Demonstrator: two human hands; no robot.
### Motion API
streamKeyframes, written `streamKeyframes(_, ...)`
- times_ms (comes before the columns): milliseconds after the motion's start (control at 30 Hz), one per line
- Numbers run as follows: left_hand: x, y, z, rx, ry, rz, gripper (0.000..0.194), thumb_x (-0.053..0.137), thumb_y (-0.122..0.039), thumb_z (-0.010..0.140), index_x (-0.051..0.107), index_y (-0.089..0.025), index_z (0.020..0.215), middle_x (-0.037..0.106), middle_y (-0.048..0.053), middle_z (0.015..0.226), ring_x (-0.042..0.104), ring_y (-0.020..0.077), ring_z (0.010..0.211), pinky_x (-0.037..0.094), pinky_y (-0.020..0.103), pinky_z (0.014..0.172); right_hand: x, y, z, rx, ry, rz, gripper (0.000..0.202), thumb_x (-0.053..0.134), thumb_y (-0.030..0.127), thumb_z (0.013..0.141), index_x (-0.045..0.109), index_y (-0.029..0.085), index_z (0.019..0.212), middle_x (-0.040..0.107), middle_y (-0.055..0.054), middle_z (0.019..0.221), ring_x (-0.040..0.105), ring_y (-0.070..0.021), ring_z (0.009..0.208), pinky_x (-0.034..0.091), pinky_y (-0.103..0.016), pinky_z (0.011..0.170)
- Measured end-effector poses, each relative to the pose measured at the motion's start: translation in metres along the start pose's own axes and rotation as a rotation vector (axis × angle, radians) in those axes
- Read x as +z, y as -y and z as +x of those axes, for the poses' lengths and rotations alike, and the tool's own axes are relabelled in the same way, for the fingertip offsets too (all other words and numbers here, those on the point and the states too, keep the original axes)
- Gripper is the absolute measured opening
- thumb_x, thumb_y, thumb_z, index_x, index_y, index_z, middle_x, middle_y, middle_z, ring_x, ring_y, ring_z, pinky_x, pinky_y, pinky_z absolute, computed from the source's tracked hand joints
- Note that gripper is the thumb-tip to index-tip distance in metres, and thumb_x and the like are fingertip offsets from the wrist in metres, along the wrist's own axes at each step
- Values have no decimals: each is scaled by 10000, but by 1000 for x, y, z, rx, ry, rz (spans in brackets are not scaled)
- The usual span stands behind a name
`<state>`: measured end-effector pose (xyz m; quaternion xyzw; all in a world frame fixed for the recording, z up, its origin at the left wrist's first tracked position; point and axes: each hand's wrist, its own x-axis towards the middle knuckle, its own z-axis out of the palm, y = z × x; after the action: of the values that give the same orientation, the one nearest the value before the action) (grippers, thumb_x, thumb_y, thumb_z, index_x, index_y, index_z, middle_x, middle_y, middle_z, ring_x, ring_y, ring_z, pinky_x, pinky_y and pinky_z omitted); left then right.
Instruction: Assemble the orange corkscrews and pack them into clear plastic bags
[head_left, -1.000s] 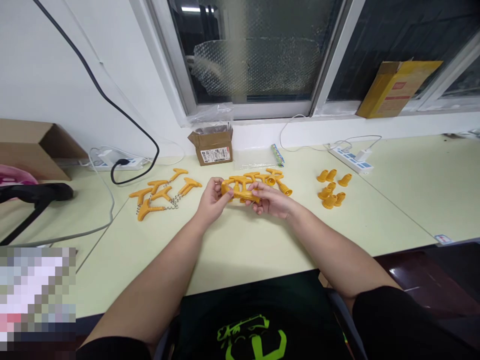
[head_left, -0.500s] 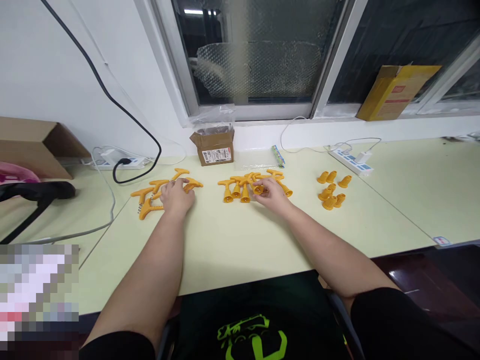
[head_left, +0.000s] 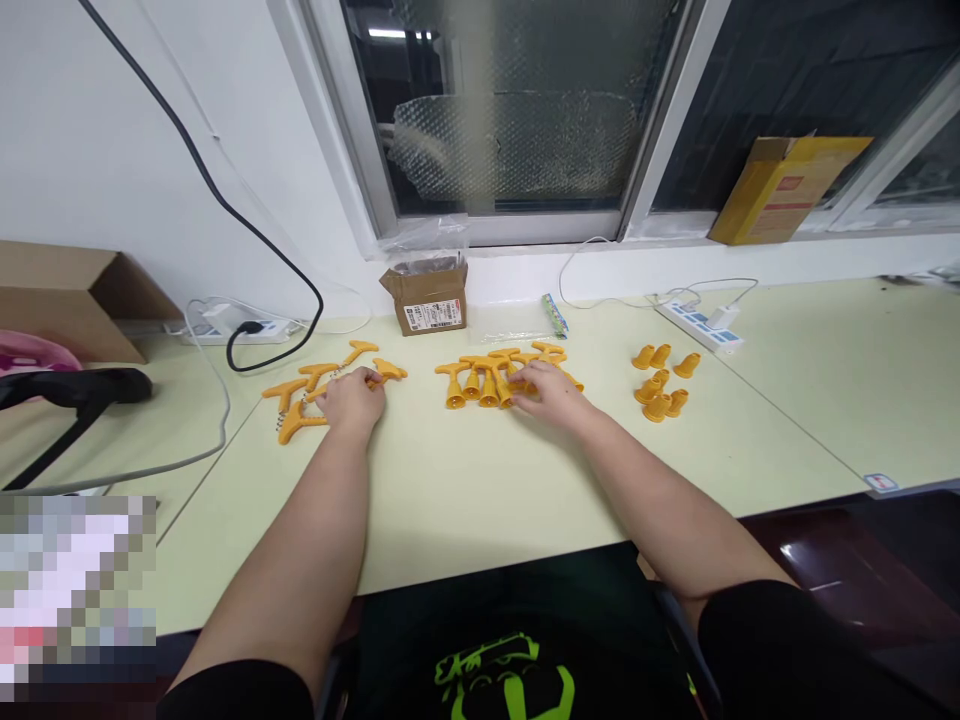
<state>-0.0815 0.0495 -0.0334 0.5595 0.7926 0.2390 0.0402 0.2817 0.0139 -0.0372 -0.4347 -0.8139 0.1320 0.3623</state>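
Note:
My left hand [head_left: 351,400] lies on the left group of yellow T-shaped pieces with small chains [head_left: 300,390], its fingers curled on one yellow T-shaped piece [head_left: 386,372] at the group's right end. My right hand [head_left: 549,385] rests palm down, fingers spread, on the right side of a row of assembled yellow T-pieces with caps [head_left: 472,382] in the middle of the pale green table [head_left: 480,480]. Several loose yellow caps [head_left: 660,385] lie apart to the right of my right hand.
A small open cardboard box [head_left: 429,296] and a clear plastic bag [head_left: 517,318] sit behind the pieces by the wall. Power strips [head_left: 701,325] [head_left: 225,325] with cables lie at both sides. A larger cardboard box [head_left: 67,298] and a black handle [head_left: 75,385] are at far left.
Both hands held one assembled piece together above the table. The right hand then set it down in the middle row and the left hand moved left onto the T-pieces with chains.

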Motion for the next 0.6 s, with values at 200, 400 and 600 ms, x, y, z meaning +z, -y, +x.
streamKeyframes(200,-2,-2,-3,20,-10,-129,322,673,-229,818,660,-239,1140,723,139,1129,612,393,1146,323,607,1051,-66,-34,-6,377,-355,-187,197,607,291,862,732,192,978,720,-101,947,659,-281,931,494,-470,961)
streamKeyframes(400,-4,-5,-9,139,-173,-223,373,610,-218,901,645,-198,1272,687,161,1194,531,403,1237,300,620,1077,-95,-72,-14,808,-391,-465,522,634,374,873,640,115,1326,465,-256,1495,462,-384,1391,353,-551,1143)
streamKeyframes(600,-15,-19,-22,255,-347,-298,380,560,-250,962,616,-186,1332,702,138,1168,536,366,1209,289,602,1087,-82,-92,5,1005,-71,-711,438,529,229,928,653,76,1320,368,-261,1615,201,-375,1573,35,-632,1252)
